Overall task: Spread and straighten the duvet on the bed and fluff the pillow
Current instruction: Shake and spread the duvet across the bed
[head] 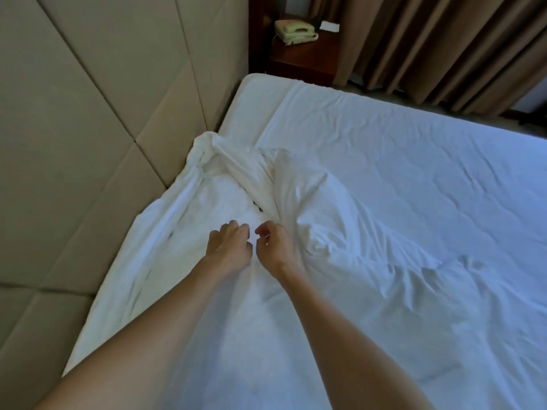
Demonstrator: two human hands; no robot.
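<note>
A white duvet [370, 232] lies crumpled over the near part of the bed, with a bunched, twisted corner [231, 161] by the headboard. Beyond it the bare white sheet of the mattress [340, 113] shows. My left hand [229, 245] hovers over the duvet near the bunched corner, fingers curled and slightly apart, holding nothing that I can see. My right hand [270, 245] is just beside it, fingers curled in loosely, thumb and forefinger close together above the fabric. No separate pillow can be told apart from the folds.
A padded beige headboard [88, 128] runs along the left. A dark wooden nightstand [302, 54] with a pale telephone [296, 31] stands past the bed's far corner. Brown curtains [444, 39] hang along the far side.
</note>
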